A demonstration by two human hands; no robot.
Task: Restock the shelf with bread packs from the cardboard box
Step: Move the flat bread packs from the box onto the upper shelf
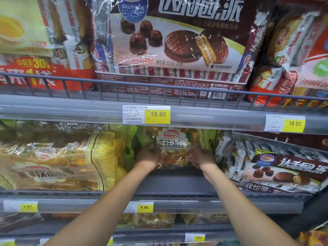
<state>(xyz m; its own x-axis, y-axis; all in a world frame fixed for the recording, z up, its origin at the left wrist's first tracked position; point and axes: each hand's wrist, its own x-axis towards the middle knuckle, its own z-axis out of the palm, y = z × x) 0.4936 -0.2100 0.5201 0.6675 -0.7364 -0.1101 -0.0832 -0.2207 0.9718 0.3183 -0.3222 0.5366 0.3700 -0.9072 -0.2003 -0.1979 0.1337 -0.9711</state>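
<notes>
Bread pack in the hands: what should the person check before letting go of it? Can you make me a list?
1. Grip: left hand and right hand hold the bread pack by its lower corners: ok.
2. Label faces outward and can be read: ok.
3. Room: bare shelf floor shows below the pack: ok.
4. Pack's bottom resting on the shelf floor: cannot tell.
5. Not squeezing the yellow bread packs on the left or the chocolate pie pack on the right: cannot tell.
6. The 9.90 price tag below belongs to this bread: cannot tell, print too small.
</notes>
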